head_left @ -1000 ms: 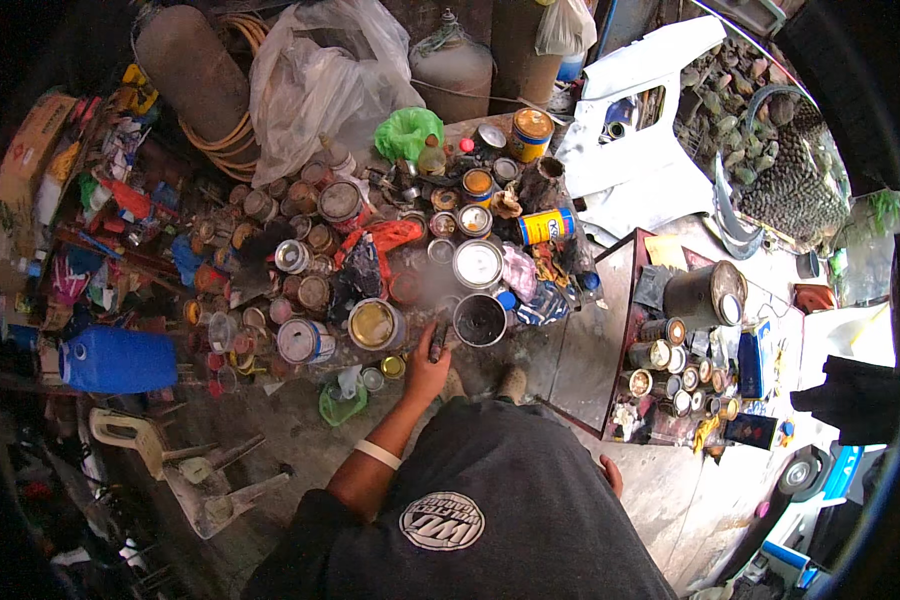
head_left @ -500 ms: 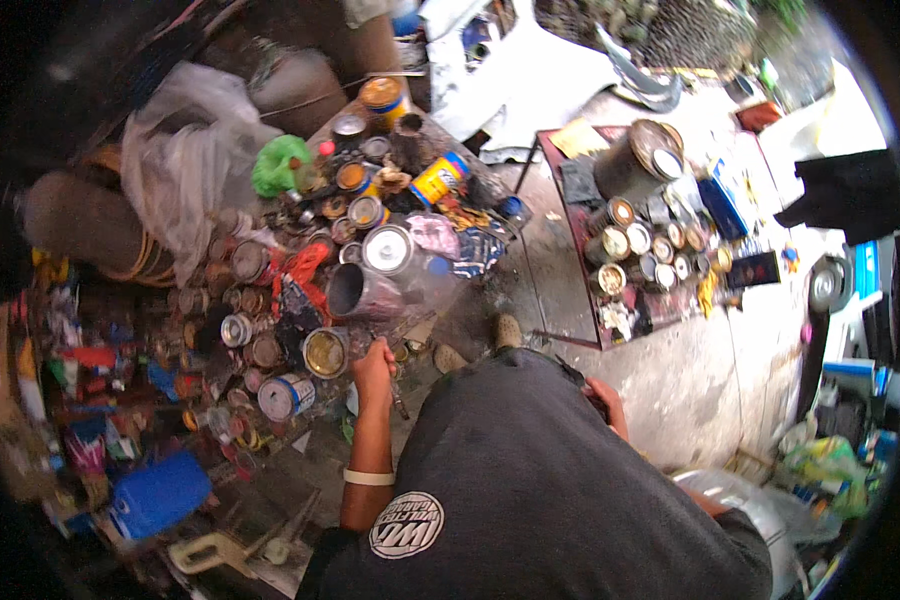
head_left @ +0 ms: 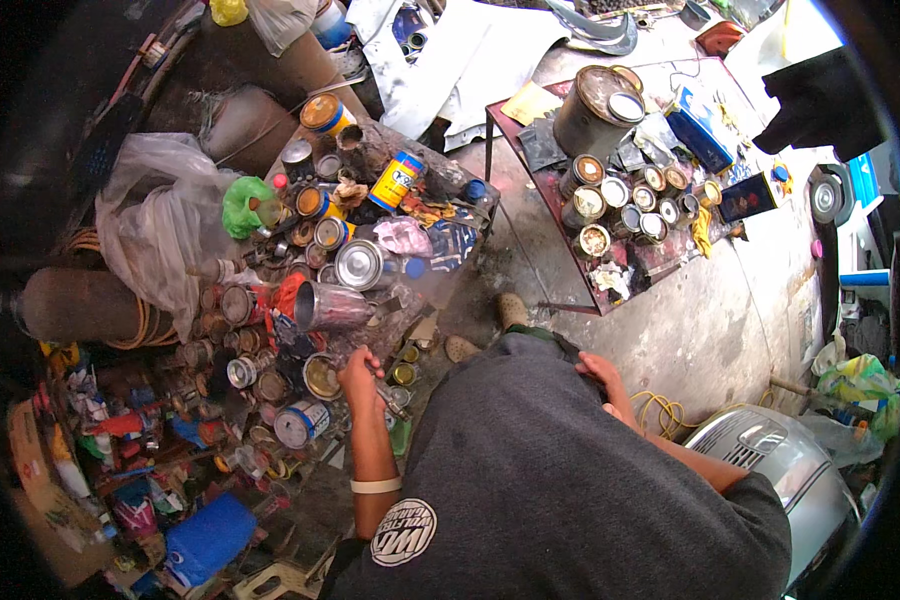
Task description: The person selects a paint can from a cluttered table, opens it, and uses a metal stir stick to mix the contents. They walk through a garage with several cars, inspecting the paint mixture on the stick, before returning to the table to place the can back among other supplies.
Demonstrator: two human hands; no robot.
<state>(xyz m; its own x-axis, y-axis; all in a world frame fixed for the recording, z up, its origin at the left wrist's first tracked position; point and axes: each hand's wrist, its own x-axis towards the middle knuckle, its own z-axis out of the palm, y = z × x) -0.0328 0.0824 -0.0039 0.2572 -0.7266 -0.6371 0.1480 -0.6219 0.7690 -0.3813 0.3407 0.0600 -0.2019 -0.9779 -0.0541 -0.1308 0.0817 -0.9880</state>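
Observation:
My left hand (head_left: 360,374) is closed around a slim metal tool (head_left: 397,402), whose kind I cannot make out; its lower end shows below my fingers. Just beyond that hand, a wide silver metal cup (head_left: 330,306) lies tilted on the cluttered table. An open tin with yellowish contents (head_left: 321,377) stands beside my left wrist, and a white and blue can (head_left: 301,424) sits nearer. My right hand (head_left: 600,372) is at the edge of my dark shirt (head_left: 570,470), fingers curled. What it grips, if anything, is hidden.
Paint cans, a green bag (head_left: 247,207) and a yellow and blue can (head_left: 397,181) crowd the left table. Another table (head_left: 592,290) at the right bears a large tin (head_left: 595,110) and several small cans. A silver rounded shell (head_left: 770,450) stands at my right.
The view has shifted, with both tables now lower and further left in it. My right hand shows more fully beside my shirt. My left hand keeps its grip on the metal tool.

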